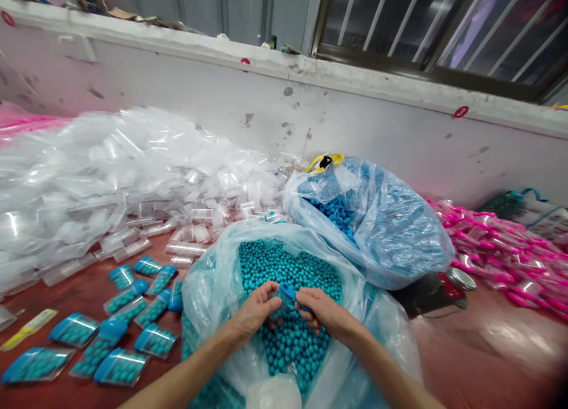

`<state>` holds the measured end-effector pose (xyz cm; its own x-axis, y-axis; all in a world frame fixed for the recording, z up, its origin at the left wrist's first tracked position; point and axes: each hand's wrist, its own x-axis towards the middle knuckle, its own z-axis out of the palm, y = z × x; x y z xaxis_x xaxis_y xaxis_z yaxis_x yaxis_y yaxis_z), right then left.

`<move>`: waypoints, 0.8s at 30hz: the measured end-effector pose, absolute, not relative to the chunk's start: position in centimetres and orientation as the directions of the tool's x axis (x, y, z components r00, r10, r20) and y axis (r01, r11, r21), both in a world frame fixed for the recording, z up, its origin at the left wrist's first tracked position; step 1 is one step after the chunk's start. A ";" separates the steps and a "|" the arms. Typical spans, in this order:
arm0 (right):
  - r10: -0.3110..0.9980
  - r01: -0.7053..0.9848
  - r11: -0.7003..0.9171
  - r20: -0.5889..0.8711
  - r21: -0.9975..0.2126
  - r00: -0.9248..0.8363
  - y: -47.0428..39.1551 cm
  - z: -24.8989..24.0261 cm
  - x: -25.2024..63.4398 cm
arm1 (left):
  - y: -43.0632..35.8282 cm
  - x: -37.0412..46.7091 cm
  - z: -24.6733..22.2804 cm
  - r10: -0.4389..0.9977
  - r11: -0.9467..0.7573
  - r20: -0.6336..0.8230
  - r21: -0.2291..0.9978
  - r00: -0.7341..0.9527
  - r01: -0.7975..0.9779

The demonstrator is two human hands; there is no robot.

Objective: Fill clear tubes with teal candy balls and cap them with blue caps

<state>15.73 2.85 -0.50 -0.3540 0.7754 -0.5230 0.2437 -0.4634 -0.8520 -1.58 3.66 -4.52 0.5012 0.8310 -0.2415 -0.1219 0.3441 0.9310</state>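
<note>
A large clear bag (pixel 213 279) stands open in front of me, full of small teal balls (pixel 295 350). Over the balls, my left hand (pixel 261 307) is closed around a small clear container (pixel 280 305). My right hand (pixel 317 308) pinches a blue cap (pixel 287 290) at the top of that container. Both hands nearly meet there. What the container holds is too small to tell. To the left, several clear containers with blue caps, filled with teal balls (pixel 75 330), lie on the red table.
Behind the balls is a clear bag of blue caps (pixel 394 225). A heap of clear empty containers (pixel 133 178) fills the back left. Pink packages (pixel 510 255) and a jar with a metal lid (pixel 460 279) lie right. A yellow tool (pixel 31 329) lies at the left on the red table (pixel 497 361).
</note>
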 end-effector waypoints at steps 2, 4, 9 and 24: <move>0.755 0.235 -0.497 -0.550 -0.835 -0.357 2.6 -0.6 15.9 | 3.5 -1.5 -4.5 0.835 0.318 -0.225 0.942 0.503 -0.108; 0.745 0.234 -0.514 -0.565 -0.825 -0.355 2.5 -0.8 16.0 | 3.4 -1.4 -4.4 0.844 0.285 -0.205 0.954 0.496 -0.091; 0.689 0.278 -0.542 -0.609 -0.793 -0.393 2.8 -0.9 16.3 | 3.2 -1.3 -4.3 0.838 0.225 -0.178 0.974 0.516 -0.029; 0.707 0.366 -0.416 -0.549 -0.833 -0.445 1.7 0.1 16.8 | 2.1 -1.0 -3.4 0.861 0.233 -0.202 0.973 0.467 -0.008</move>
